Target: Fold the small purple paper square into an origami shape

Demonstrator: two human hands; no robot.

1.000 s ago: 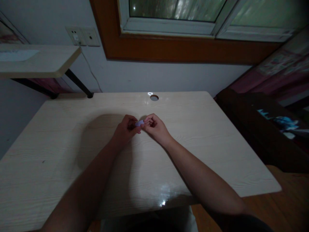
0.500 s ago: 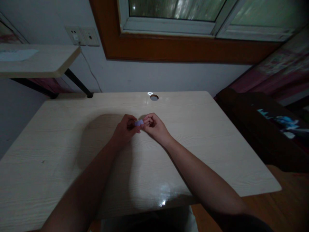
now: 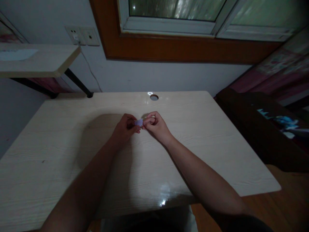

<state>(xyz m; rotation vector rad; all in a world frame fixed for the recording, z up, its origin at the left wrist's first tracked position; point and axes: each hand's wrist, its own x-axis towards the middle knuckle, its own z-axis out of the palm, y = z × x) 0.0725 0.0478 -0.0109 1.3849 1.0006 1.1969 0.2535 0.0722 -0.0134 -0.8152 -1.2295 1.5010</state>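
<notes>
A small piece of pale purple paper (image 3: 138, 122) is stretched between my two hands, just above the middle of the desk. My left hand (image 3: 124, 129) pinches its left end between thumb and fingers. At its right edge, my right hand (image 3: 156, 125) has thumb and forefinger closed on the paper, the other fingers curled. The fingers cover both ends of the paper, so its full shape is hidden.
The pale wood-grain desk (image 3: 205, 154) has a round cable hole (image 3: 154, 97) near its back edge. A raised shelf (image 3: 43, 62) on black legs stands at the back left, below a wall socket (image 3: 83, 35) with a cord. A dark wooden piece of furniture (image 3: 253, 125) is at the right.
My right hand has shifted slightly, its thumb and forefinger now at the paper's right edge. More of the paper shows, and it looks more curved. My left hand has barely moved.
</notes>
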